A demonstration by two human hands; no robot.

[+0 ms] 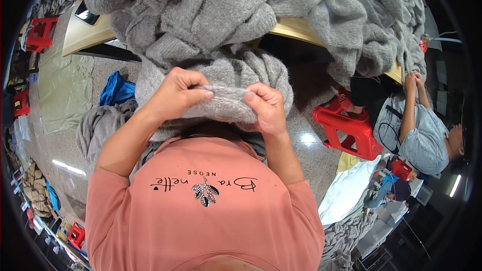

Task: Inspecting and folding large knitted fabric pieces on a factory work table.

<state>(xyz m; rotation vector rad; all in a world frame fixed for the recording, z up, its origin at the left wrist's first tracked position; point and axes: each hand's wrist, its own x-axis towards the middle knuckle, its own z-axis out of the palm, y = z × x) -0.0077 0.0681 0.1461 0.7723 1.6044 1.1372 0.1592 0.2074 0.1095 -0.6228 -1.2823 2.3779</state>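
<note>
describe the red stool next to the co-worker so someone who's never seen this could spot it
Start at the long table heaped with grey knitwear; follow its edge right to the seated co-worker in a pale blue top. The red plastic stool sits on the floor just left of them, tilted. It is the largest red stool and nearest the person's right hand.

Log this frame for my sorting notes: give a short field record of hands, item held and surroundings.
left hand: pinches the edge of the grey knit garment
right hand: pinches the same edge, close beside the left
garment pile: grey knitwear heaped on the table
red stool: on the floor to the right
co-worker: seated at right, hands on knitwear
</note>
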